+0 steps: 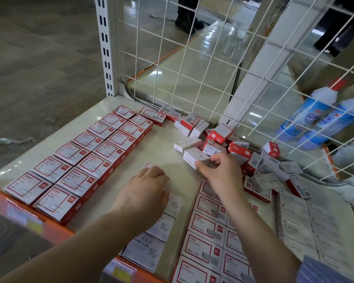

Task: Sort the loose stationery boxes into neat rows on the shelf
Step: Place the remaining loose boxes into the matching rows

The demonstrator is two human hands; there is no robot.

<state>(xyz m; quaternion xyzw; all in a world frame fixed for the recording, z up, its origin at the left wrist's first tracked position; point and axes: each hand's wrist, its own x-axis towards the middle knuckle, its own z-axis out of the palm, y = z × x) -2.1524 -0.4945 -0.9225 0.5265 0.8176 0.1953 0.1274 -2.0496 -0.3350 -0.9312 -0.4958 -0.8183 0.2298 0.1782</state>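
On the cream shelf, red-and-white paper clip boxes lie in two neat rows at the left. A loose heap of small stationery boxes fills the back right corner. My right hand pinches a white staples box at the heap's near edge. My left hand rests flat on a white paper clips box at the far end of a middle row. Rows of red-framed staple boxes and white staples boxes lie near the right.
A white wire grid closes the back and right of the shelf. Blue-and-white bottles lie behind the right grid. An orange front rail with price labels edges the shelf. A person's legs stand beyond the grid.
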